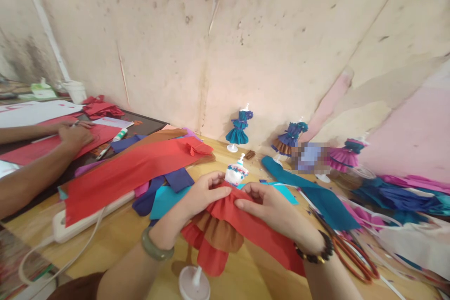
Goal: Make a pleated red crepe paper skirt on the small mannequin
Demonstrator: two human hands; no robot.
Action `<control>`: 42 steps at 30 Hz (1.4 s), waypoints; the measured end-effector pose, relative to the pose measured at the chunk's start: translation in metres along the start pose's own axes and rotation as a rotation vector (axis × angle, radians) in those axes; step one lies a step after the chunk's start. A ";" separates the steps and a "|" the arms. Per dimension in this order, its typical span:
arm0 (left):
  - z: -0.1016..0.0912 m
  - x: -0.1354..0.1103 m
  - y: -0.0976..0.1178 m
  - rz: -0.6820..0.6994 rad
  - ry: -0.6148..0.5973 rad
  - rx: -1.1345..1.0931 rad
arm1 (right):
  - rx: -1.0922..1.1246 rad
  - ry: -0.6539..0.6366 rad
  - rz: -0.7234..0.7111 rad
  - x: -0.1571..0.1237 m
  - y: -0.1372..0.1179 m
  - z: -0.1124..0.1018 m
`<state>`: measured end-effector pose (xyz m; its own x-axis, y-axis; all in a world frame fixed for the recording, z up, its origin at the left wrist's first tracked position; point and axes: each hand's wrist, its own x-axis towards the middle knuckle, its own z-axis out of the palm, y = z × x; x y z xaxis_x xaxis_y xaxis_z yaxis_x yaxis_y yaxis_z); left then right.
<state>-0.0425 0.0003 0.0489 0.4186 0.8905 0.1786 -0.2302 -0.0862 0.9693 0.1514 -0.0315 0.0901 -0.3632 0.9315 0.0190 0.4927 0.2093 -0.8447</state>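
My left hand (202, 194) and my right hand (269, 204) both pinch a strip of red crepe paper (260, 229) against a small white mannequin stand (235, 172). The paper gathers into a red and brown ruffled skirt (214, 239) around the mannequin's waist. Its round white base (193, 283) shows near the bottom edge. My left wrist wears a green bangle, my right a dark bead bracelet.
Three finished paper-dressed mannequins (239, 129) (290, 138) (346, 154) stand by the wall. Red, blue and teal paper strips (130, 171) cover the wooden table. Orange-handled scissors (355, 258) lie at right. A white power strip (80, 220) is at left. Another person's hands (72, 136) work on red paper.
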 end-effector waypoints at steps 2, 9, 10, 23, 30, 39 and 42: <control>0.001 0.000 0.000 0.015 -0.003 0.016 | 0.019 0.026 0.002 0.000 -0.001 0.000; 0.001 0.000 -0.002 0.020 0.008 0.038 | 0.041 0.082 -0.068 -0.004 -0.009 0.002; 0.001 0.000 -0.002 0.018 0.010 0.044 | 0.051 0.081 -0.074 -0.004 -0.009 0.003; 0.003 0.000 0.002 0.032 0.021 0.012 | 0.002 0.112 -0.058 -0.005 -0.005 0.005; 0.003 -0.002 0.004 0.098 0.055 0.044 | 0.017 0.156 -0.197 -0.005 -0.011 0.008; 0.003 -0.003 0.006 0.148 0.017 0.038 | -0.007 0.209 -0.182 -0.006 -0.009 0.015; 0.004 -0.003 0.007 0.168 0.005 0.047 | -0.021 0.227 -0.192 -0.006 -0.010 0.015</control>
<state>-0.0421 -0.0047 0.0553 0.3735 0.8637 0.3383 -0.2553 -0.2549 0.9327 0.1364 -0.0437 0.0905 -0.2664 0.9163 0.2989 0.4490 0.3924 -0.8028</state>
